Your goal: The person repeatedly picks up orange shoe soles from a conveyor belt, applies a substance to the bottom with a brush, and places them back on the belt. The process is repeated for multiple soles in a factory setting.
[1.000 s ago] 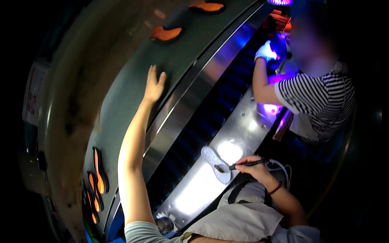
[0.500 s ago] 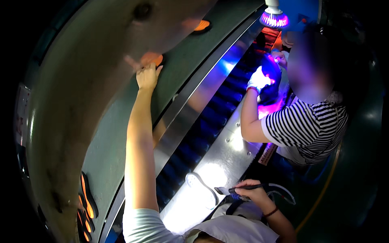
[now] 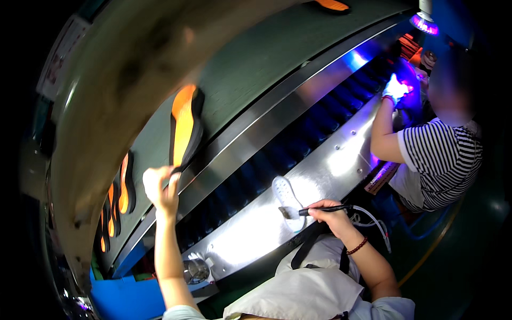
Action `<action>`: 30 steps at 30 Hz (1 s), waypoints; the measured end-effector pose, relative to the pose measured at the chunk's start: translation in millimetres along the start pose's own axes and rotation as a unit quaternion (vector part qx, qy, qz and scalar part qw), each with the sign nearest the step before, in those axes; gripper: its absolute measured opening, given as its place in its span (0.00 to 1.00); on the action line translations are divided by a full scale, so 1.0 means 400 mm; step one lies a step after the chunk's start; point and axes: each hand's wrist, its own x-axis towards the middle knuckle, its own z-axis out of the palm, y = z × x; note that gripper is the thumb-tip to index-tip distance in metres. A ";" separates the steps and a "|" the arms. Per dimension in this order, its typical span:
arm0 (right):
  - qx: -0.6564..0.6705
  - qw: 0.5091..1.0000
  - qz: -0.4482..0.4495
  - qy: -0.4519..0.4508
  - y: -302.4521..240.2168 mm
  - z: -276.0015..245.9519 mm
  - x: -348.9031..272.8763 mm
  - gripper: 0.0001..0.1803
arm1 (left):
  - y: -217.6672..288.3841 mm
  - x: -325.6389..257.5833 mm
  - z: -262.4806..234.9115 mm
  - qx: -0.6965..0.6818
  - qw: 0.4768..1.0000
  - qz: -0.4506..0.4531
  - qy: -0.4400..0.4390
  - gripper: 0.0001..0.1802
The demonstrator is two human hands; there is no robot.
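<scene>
Head-cam view of two-handed work along a line. L side: nr end of orange sole [image 3: 184, 122] apparently pinched in L hand [image 3: 161, 186], w/ fingers curled in; far end extending away, over green belt [image 3: 256, 64]. Cannot tell whether lifted clear of belt. R side: brush [image 3: 304, 212] pinched pen-fashion btwn thumb & fingers of R hand [image 3: 333, 218], w/ tip over nr half of white sole [image 3: 282, 188]. Cannot tell if touching or just above. Beneath white sole: bright metal ledge [image 3: 250, 240]; btwn ledge & belt: dark ribbed strip [image 3: 288, 146].

Progress, as judged: white sole prob. mid-brushing, w/ brush not yet withdrawn; extent of coverage unreadable in glare. Orange sole in hand, but well apart from white sole & not on ledge. Not in hand: 3 more soles [image 3: 124, 197], side by side at L end of belt, plus far sole [image 3: 335, 6], cut off by top edge.

Surroundings: round metal item [image 3: 196, 271] at nr end of ledge, near blue bin [image 3: 125, 298]; white tube [image 3: 380, 224] behind R hand. Upper R: co-worker's gloved hand [image 3: 396, 88] in violet light, near lamp [image 3: 424, 24].
</scene>
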 end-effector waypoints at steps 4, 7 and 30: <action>0.053 0.998 0.019 0.014 0.056 0.066 -0.010 0.09 | 0.107 -0.169 -0.123 -0.327 0.866 -0.147 0.349 0.18; 0.085 0.996 -0.028 -0.013 0.065 0.106 -0.031 0.10 | 0.155 -0.251 -0.137 -0.393 0.744 -0.390 0.374 0.20; 0.080 0.970 -0.159 -0.166 -0.099 0.159 -0.109 0.10 | 0.306 -0.466 -0.098 -0.934 0.154 -0.309 0.096 0.50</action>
